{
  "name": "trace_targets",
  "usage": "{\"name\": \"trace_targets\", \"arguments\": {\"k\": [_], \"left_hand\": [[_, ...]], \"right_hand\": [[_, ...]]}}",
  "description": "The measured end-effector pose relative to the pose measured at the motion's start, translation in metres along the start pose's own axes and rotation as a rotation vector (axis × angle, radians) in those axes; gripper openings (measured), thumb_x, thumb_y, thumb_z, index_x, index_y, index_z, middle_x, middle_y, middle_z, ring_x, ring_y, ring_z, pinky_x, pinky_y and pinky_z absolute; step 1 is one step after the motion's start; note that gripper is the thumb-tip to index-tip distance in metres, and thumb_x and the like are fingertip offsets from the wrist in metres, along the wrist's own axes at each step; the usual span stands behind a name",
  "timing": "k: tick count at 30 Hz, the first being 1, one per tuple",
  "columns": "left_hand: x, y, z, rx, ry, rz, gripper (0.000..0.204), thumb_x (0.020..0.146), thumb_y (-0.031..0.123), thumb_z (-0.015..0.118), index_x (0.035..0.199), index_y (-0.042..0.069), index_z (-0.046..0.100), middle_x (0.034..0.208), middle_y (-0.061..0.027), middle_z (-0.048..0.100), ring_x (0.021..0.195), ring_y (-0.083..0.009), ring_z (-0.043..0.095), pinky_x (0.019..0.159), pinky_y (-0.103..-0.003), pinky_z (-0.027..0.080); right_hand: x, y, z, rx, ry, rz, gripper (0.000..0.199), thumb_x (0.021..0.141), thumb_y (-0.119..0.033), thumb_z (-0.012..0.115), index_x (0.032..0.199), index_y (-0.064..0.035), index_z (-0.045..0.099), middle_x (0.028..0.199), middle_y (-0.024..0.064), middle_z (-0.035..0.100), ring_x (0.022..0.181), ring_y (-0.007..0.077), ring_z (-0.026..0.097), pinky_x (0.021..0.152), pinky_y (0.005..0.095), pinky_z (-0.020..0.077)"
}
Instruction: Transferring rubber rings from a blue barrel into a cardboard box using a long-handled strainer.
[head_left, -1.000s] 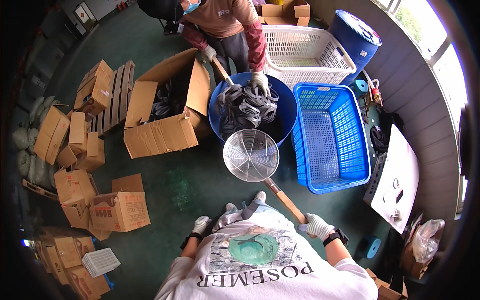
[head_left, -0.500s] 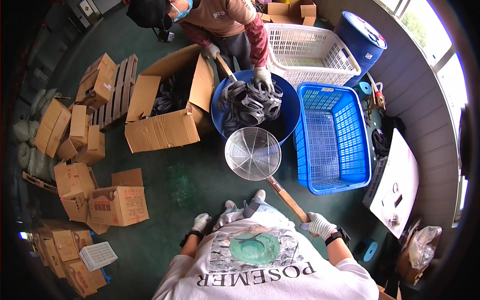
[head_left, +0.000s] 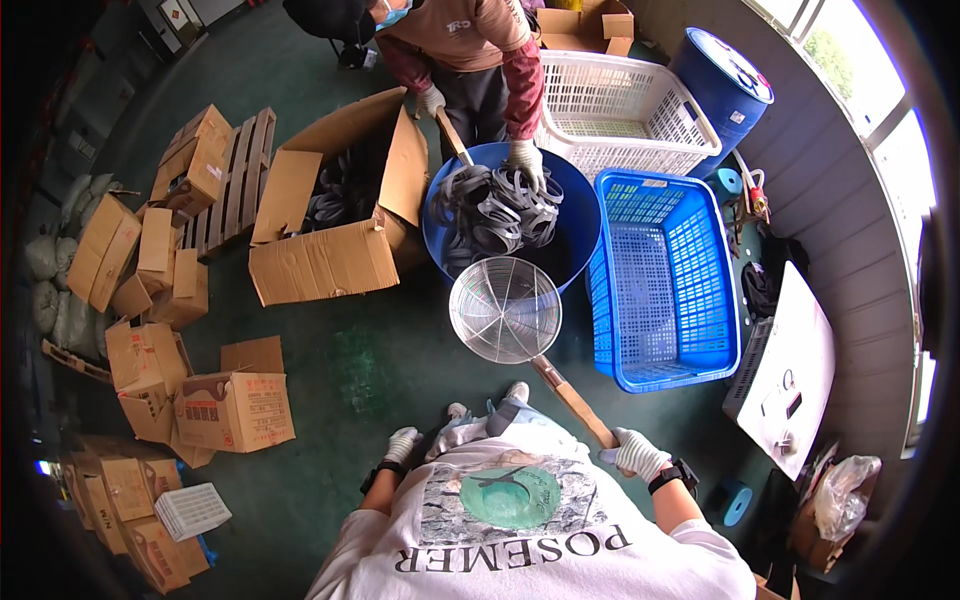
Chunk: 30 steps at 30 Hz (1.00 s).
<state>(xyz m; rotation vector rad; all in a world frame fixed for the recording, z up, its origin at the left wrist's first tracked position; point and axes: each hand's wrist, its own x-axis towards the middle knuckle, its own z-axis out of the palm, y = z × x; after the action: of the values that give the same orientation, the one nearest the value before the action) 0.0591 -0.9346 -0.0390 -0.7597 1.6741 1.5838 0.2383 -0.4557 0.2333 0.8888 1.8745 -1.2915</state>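
My gloved right hand [head_left: 639,454] grips the wooden handle of a round wire-mesh skimmer [head_left: 505,310]. The skimmer's basket holds nothing and overlaps the near rim of a blue round tub [head_left: 583,258]. My gloved left hand [head_left: 403,445] hangs beside my body, fingers curled, with nothing seen in it. Across the tub a person holds another wooden handle [head_left: 453,135] in one gloved hand. That person's other gloved hand [head_left: 525,162] presses on a heap of grey looped pieces [head_left: 495,215] over the tub. What carries the heap is mostly hidden beneath it.
Right of the tub stands a blue slotted basket [head_left: 655,290]; behind it are a white basket [head_left: 630,135] and a blue drum [head_left: 725,95]. An open carton [head_left: 325,262] with dark pieces sits to the left. Several cartons [head_left: 235,412] and a pallet [head_left: 232,180] lie farther left.
The other person has leaned slightly to the right, and their hand on the heap has shifted a little. The looped pieces have settled differently. My hands and skimmer have hardly moved.
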Motion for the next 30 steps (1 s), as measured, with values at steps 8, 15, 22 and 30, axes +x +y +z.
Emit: {"name": "trace_targets", "arguments": {"k": [8,15,22,30], "left_hand": [[0.001,-0.001,-0.002,-0.015,-0.018,0.02,0.028,0.088,0.019,0.062,0.112,0.004,0.062,0.096,-0.0111,0.067,0.085,-0.024,0.063,0.078,-0.04,0.053],[0.003,0.0,-0.001,-0.031,-0.011,0.005,0.023,0.087,0.019,0.062,0.105,0.006,0.064,0.09,-0.0086,0.067,0.08,-0.0222,0.062,0.075,-0.039,0.052],[-0.007,0.009,0.006,0.007,-0.013,0.033,0.014,0.086,0.019,0.061,0.093,0.008,0.065,0.081,-0.0042,0.062,0.074,-0.0179,0.056,0.069,-0.036,0.049],[-0.009,0.014,0.004,0.038,-0.069,0.046,0.015,0.086,0.018,0.061,0.097,0.007,0.065,0.082,-0.0037,0.062,0.075,-0.0177,0.057,0.07,-0.035,0.049]], "right_hand": [[-0.003,-0.002,0.005,0.019,0.017,-0.011,0.032,0.078,-0.015,0.073,0.101,-0.0013,0.056,0.061,-0.0009,0.045,0.044,0.01,0.042,0.039,0.0289,0.0305],[-0.003,-0.004,0.007,0.029,0.014,0.023,0.033,0.078,-0.015,0.073,0.103,-0.0008,0.057,0.061,-0.0007,0.047,0.045,0.0103,0.044,0.039,0.0291,0.0316],[-0.007,-0.009,0.006,0.062,0.01,0.073,0.033,0.077,-0.015,0.073,0.103,-0.001,0.057,0.061,-0.0004,0.048,0.045,0.0105,0.045,0.04,0.0293,0.033],[-0.006,-0.011,0.006,0.057,0.005,0.061,0.032,0.078,-0.015,0.073,0.102,-0.0015,0.057,0.061,-0.0006,0.047,0.046,0.0104,0.045,0.04,0.0294,0.0328]]}}
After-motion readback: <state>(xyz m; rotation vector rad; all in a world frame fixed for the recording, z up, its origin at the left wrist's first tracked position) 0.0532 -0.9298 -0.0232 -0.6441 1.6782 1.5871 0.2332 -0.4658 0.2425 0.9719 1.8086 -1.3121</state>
